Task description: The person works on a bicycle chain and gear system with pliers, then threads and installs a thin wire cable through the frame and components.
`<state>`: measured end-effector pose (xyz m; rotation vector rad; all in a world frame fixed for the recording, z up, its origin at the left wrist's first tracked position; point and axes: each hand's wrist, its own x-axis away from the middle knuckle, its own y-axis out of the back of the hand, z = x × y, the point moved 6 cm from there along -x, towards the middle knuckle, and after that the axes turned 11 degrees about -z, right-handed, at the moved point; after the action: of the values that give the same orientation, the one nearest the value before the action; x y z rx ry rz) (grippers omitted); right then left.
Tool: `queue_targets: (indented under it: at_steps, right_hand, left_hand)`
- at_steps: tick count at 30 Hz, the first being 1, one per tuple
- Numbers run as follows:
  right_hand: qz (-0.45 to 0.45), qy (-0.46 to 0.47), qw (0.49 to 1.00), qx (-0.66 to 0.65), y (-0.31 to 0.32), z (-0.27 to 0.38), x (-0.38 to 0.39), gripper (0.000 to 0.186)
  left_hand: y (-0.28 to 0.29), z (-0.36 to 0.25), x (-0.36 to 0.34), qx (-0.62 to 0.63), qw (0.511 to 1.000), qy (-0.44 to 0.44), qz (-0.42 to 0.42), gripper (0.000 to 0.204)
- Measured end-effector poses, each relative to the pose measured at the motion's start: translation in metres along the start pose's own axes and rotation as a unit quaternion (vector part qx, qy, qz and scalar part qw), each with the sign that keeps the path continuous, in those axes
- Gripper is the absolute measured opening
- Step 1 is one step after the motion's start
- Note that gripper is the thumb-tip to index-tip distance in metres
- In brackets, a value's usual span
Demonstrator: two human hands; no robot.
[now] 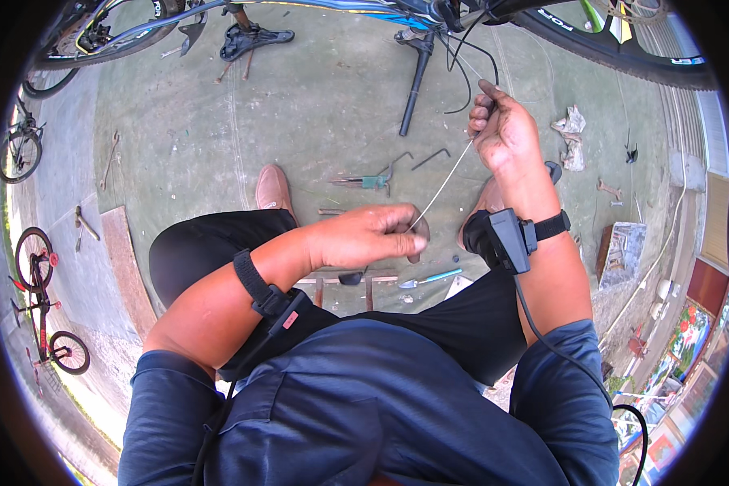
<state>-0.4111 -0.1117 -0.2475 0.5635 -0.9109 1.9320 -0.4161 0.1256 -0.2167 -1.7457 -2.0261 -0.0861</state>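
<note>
A thin pale inner cable [449, 180] runs taut and slanting between my two hands. My left hand [377, 232] pinches its lower end between thumb and fingers, above the ground between my feet. My right hand [502, 130], palm turned up and fingertips smudged dark, is closed on the cable higher up. Just beyond it, black cable housings [466, 69] hang in loops from a blue and black bicycle [389, 14]. The bicycle stands upside down, its handlebar [415, 89] and saddle [251, 40] low near the ground. Whether the cable enters a housing is hidden by my right fingers.
Between my feet lie a teal-handled hex key set [373, 181], a loose hex key [431, 159] and a blue-handled tool [433, 278]. A hammer [83, 225] and a long wrench [109, 162] lie left. Rightward are a whitish rag [571, 138] and a tray [624, 249]. Bicycles [42, 300] stand far left.
</note>
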Motion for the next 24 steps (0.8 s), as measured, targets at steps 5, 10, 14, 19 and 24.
queue_targets:
  at_steps: [5, 10, 14, 19, 24]
  right_hand:
    - [0.021, 0.006, 1.0, 0.012, -0.009, -0.016, 0.018, 0.029]
    - [0.054, -0.008, 0.998, 0.032, -0.012, -0.028, 0.032, 0.029]
    - [0.037, 0.027, 0.998, 0.044, -0.01, -0.019, 0.028, 0.025]
    - [-0.003, 0.044, 0.997, 0.056, -0.012, -0.014, 0.028, 0.022]
    - [-0.015, 0.037, 0.995, 0.09, -0.008, -0.018, 0.027, 0.022]
  left_hand:
    - [0.022, -0.009, -0.011, -0.007, 0.991, -0.001, -0.13, 0.031]
    - [0.029, -0.016, -0.016, 0.041, 0.976, -0.006, -0.216, 0.028]
    - [0.026, -0.018, -0.014, 0.019, 0.974, 0.002, -0.225, 0.027]
    - [0.022, -0.018, -0.012, -0.029, 0.973, 0.011, -0.228, 0.026]
    - [0.014, -0.025, -0.009, -0.091, 0.971, -0.016, -0.219, 0.026]
